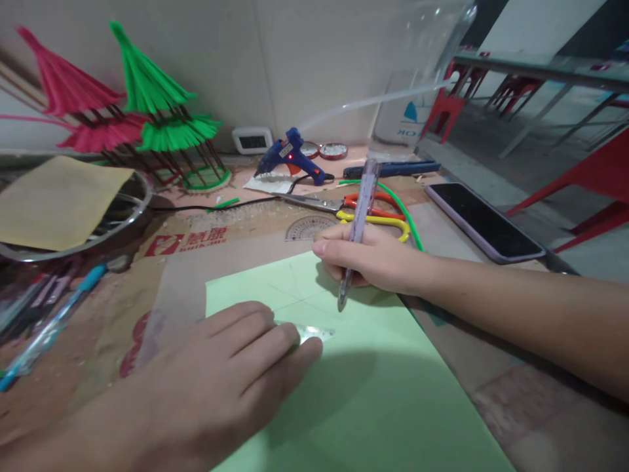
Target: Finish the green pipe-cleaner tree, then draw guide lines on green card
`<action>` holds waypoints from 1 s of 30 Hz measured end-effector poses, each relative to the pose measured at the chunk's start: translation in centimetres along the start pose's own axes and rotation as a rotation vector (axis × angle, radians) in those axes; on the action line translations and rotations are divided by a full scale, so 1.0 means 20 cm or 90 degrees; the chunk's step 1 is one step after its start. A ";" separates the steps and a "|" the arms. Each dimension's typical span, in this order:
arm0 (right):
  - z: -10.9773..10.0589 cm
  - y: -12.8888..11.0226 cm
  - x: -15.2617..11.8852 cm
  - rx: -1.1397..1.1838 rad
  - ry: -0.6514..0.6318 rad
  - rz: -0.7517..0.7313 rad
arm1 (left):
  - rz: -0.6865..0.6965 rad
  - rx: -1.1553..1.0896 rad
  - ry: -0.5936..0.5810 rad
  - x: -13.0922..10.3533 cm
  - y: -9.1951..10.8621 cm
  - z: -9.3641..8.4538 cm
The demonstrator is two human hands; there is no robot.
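A light green sheet of paper (373, 393) lies in front of me with thin crossing lines drawn near its far edge. My left hand (236, 367) rests on the sheet, its fingers holding down a small clear ruler (317, 333). Most of that ruler is hidden under the fingers. In my right hand (368, 255) is a pen (362, 203) with a clear, purplish barrel, gripped as for writing. Its tip points down at the paper just beyond the ruler; whether it touches I cannot tell.
Beyond the paper lie a protractor (309, 228), scissors (339, 208), a blue glue gun (289, 157) and a phone (484, 219). Pink (73, 78) and green (152, 85) pipe-cleaner towers stand at back left, near a metal basket (142, 203) and several pens (59, 321).
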State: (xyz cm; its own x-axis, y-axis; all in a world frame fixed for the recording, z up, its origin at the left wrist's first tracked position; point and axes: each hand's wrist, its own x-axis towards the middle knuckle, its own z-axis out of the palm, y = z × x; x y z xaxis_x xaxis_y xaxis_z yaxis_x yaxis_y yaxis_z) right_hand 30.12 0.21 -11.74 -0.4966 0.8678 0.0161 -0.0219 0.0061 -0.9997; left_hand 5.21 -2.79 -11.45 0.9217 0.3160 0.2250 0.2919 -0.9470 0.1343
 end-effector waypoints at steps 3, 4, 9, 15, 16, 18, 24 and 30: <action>-0.01 0.03 0.01 0.031 -0.006 0.020 | 0.004 0.083 -0.031 0.01 0.02 -0.04; -0.02 0.04 0.02 0.034 -0.001 0.029 | -0.031 0.090 -0.038 0.01 0.03 -0.05; -0.03 0.09 0.04 -0.044 0.011 0.050 | -0.252 0.076 -0.167 0.01 0.05 -0.08; -0.01 0.02 0.02 -0.274 0.078 0.010 | -0.346 0.032 -0.185 -0.05 -0.02 -0.09; -0.01 0.00 0.00 -0.306 0.104 -0.004 | -0.354 0.024 -0.179 -0.06 -0.03 -0.10; -0.02 -0.05 -0.06 -0.370 0.152 -0.028 | -0.388 -0.014 -0.187 -0.05 -0.04 -0.12; -0.01 -0.12 -0.31 -0.663 0.229 -0.002 | -0.418 -0.104 -0.220 -0.03 -0.01 -0.20; 0.07 -0.10 -0.41 -0.795 0.169 0.097 | -0.401 -0.004 -0.164 -0.08 -0.03 -0.19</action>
State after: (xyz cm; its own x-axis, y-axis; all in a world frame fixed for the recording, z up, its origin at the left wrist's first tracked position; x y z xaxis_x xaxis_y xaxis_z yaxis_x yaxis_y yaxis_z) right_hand 32.97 -7.69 -9.87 -0.2324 0.9717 0.0419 0.9146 0.2330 -0.3304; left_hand 2.58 -2.41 -8.16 0.6082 0.7823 -0.1343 0.7919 -0.5866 0.1697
